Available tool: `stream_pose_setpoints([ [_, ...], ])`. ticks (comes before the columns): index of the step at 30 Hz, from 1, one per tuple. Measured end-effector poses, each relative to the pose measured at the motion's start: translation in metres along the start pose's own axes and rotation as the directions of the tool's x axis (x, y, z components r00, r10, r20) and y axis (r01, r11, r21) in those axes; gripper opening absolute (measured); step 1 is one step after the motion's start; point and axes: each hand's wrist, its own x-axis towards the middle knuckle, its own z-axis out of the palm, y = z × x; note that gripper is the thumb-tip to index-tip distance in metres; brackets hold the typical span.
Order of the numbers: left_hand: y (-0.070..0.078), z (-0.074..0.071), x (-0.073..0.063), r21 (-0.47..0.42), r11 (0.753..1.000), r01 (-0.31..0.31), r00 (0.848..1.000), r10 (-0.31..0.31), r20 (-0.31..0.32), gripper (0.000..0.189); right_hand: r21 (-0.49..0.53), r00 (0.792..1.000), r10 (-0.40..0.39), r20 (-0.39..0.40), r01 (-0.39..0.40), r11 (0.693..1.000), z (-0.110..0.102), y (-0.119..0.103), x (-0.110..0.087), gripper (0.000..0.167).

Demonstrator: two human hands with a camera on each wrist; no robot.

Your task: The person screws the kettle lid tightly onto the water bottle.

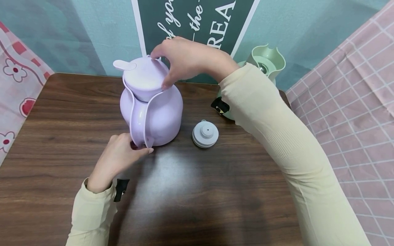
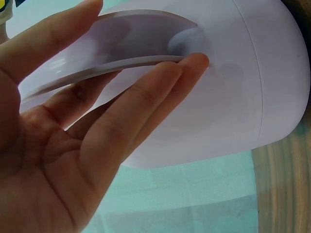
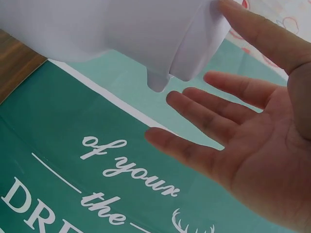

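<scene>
A lilac insulated jug (image 1: pixel 166 116) stands near the table's back edge, its handle facing me. Its round lilac lid (image 1: pixel 144 77), with a small tab pointing left, covers the top. Down at the handle (image 1: pixel 140 119) is my left hand (image 1: pixel 118 155); thumb and fingers lie on either side of it in the left wrist view. My right hand (image 1: pixel 184 56) reaches over the lid's right side, thumb at its near edge. The right wrist view shows that hand's fingers (image 3: pixel 194 116) spread and nearly straight, beside the jug's top. A light grey stopper (image 1: pixel 205 134) lies right of the jug.
A pale green container (image 1: pixel 269 58) with a wavy rim and a metal part inside stands at the back right, partly hidden by my right sleeve. A blue-green cloth with a lettered panel (image 1: pixel 197 20) hangs behind the brown table (image 1: pixel 191 201). Pink checked cloth (image 1: pixel 347 85) borders the right.
</scene>
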Motion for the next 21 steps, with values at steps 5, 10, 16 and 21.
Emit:
stream_pose_setpoints([
  [5,0.0004,0.0004,0.0,-0.005,1.0,0.001,1.0,-0.001,0.007,0.027,0.002,0.999,-0.019,0.029,0.019,1.0,-0.0003,0.0008,0.0004,0.069],
  [10,0.0015,-0.0004,0.0005,-0.009,1.0,0.014,1.0,-0.014,0.009,0.026,-0.013,0.999,-0.053,0.005,0.053,0.998,0.0008,0.0002,-0.0002,0.053],
  [16,0.0024,-0.0011,0.001,-0.005,1.0,0.02,1.0,-0.02,0.014,0.026,-0.014,0.999,-0.028,-0.034,0.028,1.0,0.0,-0.0003,-0.0018,0.047],
  [21,0.0022,-0.0011,0.001,-0.001,1.0,0.02,1.0,-0.02,0.016,0.027,-0.018,0.998,-0.015,-0.053,0.014,1.0,-0.0003,-0.0014,-0.0018,0.045],
])
